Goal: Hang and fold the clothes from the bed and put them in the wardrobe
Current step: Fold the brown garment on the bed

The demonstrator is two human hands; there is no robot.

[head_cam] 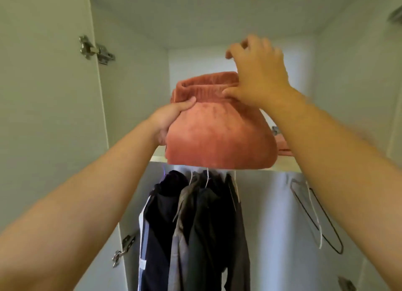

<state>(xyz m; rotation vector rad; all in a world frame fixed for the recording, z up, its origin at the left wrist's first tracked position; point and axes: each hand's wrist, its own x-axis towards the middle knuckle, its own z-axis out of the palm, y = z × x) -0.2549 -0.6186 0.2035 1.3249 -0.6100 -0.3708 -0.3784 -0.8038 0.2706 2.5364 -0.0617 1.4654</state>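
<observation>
At the shelf (285,164) edge our left hand (167,119) grips the towel (217,138), right hand (258,75) loose-fingered over it; overhanging, it may tip off if we release.

Folded garment (217,134) in thick, fuzzy terracotta cloth, ribbed along its top band, set against the wardrobe's smooth, matt white panels (134,99). Glossy metal hinges (95,50) at left; dark matt cloth jackets (195,225) and thin wire hangers (317,221) below.
</observation>
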